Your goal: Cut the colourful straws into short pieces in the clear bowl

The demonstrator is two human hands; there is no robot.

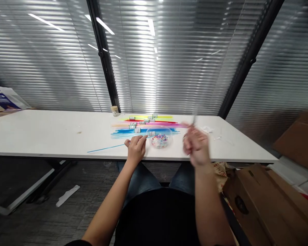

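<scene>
A plain black top covers the torso on the near side of the desk; a black sleeve edge shows, forearms are bare, blue jeans reach the desk's near edge.

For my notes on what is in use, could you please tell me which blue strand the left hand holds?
The lone blue strand reaching far out to the left; the other blue strands lie bunched beyond the left hand.

Window blinds, brown cardboard box.
</scene>
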